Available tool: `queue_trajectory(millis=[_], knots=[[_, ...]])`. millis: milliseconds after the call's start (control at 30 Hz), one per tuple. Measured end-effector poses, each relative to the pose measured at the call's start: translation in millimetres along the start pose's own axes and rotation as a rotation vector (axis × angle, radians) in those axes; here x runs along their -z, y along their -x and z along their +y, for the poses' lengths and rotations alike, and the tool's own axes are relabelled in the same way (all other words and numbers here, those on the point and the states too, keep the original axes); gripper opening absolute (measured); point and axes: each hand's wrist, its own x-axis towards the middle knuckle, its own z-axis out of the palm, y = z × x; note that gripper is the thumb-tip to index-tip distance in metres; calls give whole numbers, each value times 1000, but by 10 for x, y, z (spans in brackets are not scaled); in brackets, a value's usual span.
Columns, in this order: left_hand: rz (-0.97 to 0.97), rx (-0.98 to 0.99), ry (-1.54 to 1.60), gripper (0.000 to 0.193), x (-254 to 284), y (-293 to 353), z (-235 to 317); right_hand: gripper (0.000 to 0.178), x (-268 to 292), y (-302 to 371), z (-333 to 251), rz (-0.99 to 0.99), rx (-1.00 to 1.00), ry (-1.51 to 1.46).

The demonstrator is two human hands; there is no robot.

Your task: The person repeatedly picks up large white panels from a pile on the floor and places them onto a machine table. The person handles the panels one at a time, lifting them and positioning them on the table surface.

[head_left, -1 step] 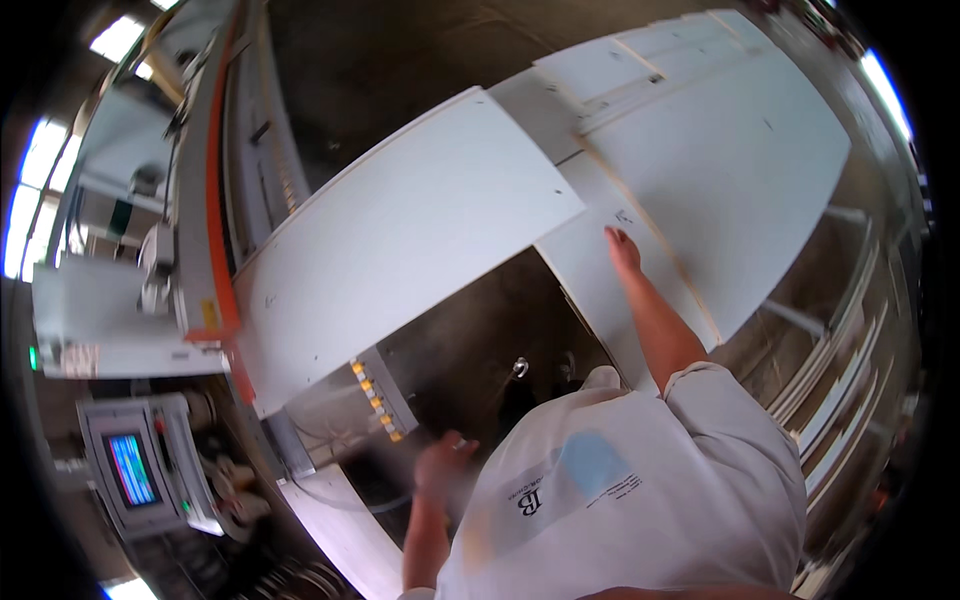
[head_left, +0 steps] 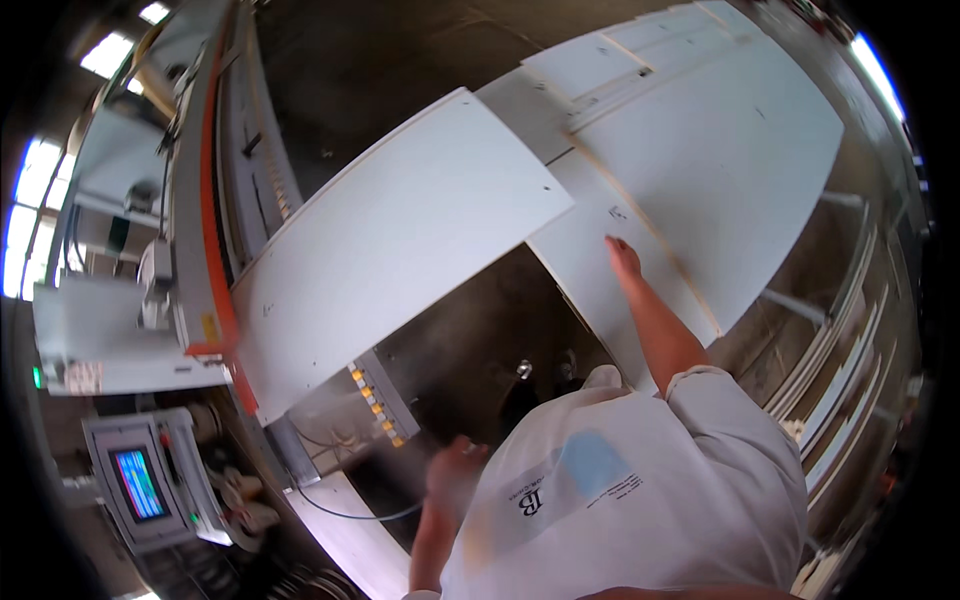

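My right hand (head_left: pixel 624 260) rests on a white panel (head_left: pixel 575 235), just nearer to me than a small dark pencil mark. Its fingers look stretched along the surface and hold nothing visible. At the lower middle my left hand (head_left: pixel 458 466) hangs low in front of my body, blurred but fist-shaped. A small bright spot shows at its fingers; what it holds I cannot make out. A thin dark hose (head_left: pixel 355 515) curves toward it. A long white panel (head_left: pixel 400 240) lies left of my right hand, reaching from the orange-edged machine (head_left: pixel 212 200) to the stacked panels.
More white panels (head_left: pixel 720 170) lie at the right, with a rack of upright boards (head_left: pixel 850 400) beyond. A control console with a lit screen (head_left: pixel 138 484) stands at lower left. A strip of yellow and white rollers (head_left: pixel 376 405) sits beside the long panel.
The view has shifted slightly. My right hand sits a little farther from the pencil mark, toward me. My left hand has moved slightly right; the hose beside it shows more clearly.
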Motion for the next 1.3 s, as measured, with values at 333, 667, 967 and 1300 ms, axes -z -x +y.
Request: queue_trajectory(millis=[333,667,967,1300], knots=[[-39,165,-70,32,-413,-846,293,27,1097,2072,1898,-244,-590,-359],[301,58,9,38,-71,-1071,397,40,1445,2234,1818,-166,-600,-244],[87,14,23,50,-447,-584,511,30,1434,1616,1054,-224,-341,-550],[-99,36,-233,41,70,203,140,31,708,1257,146,-373,-342,-637]])
